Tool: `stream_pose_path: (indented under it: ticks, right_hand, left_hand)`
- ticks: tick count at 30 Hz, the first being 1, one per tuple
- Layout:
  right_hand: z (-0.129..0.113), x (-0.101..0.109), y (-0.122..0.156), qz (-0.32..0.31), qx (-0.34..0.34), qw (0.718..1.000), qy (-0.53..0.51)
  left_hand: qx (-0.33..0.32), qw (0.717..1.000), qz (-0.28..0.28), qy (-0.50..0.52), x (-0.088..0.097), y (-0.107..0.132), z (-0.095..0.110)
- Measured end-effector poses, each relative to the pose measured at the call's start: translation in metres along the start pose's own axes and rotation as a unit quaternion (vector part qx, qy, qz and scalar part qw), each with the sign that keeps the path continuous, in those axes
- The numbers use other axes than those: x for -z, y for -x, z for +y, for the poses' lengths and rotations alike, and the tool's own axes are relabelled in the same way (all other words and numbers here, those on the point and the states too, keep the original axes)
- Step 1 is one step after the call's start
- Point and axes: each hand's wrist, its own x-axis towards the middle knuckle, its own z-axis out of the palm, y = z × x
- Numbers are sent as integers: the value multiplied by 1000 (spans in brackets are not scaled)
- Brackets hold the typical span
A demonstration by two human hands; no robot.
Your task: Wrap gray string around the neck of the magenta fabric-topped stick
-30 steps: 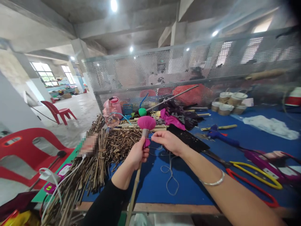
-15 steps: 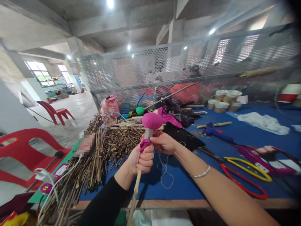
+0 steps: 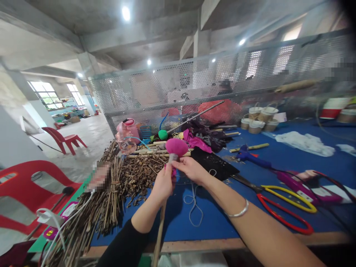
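Observation:
My left hand (image 3: 163,181) is closed around a wooden stick (image 3: 159,230) topped by a round magenta cloth-covered head (image 3: 177,147). Grey winding (image 3: 174,157) circles the neck below that head, and gathered magenta cloth shows partly under it. Thumb and fingers of my right hand (image 3: 193,170) are pinched together at the right side of the neck, on grey string. The exact grip is hard to see. Loose string (image 3: 196,211) trails in a loop onto the blue tabletop (image 3: 211,222).
Bundled dry twigs (image 3: 112,200) and dried plant bits lie left. Scissors (image 3: 289,202) with yellow and red handles, a blue glue gun (image 3: 254,158) and a black sheet (image 3: 213,165) lie right. Small pots (image 3: 256,125) stand farther back, before a perforated metal screen (image 3: 158,89).
My left hand has turned, its thumb now up at the neck near my right fingertips. The magenta head sits slightly lower and farther left in view. The whole view has shifted slightly.

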Motion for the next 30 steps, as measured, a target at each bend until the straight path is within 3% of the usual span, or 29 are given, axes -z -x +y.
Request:
stream_pose_path:
  ticks: [5,10,15,18,23,27,30]
  right_hand:
    - [-13,12,7,-23,47,998,19]
    - [-17,6,13,-25,54,998,-37]
    - [-14,-1,13,-59,58,993,-84]
    - [-13,-2,13,-66,68,991,-91]
    - [-6,0,9,-79,68,986,-128]
    - [3,6,8,-165,28,973,-161]
    - [5,10,8,-203,-22,963,-177]
  left_hand:
    - [56,993,-43,94,12,1,8]
    - [67,973,-122,182,19,8,12]
    - [85,902,-301,297,24,10,12]
    - [93,872,-350,331,26,11,13]
    - [147,859,-364,327,29,15,12]
    - [232,893,-306,235,30,13,5]
    - [241,926,-250,147,25,6,-1]
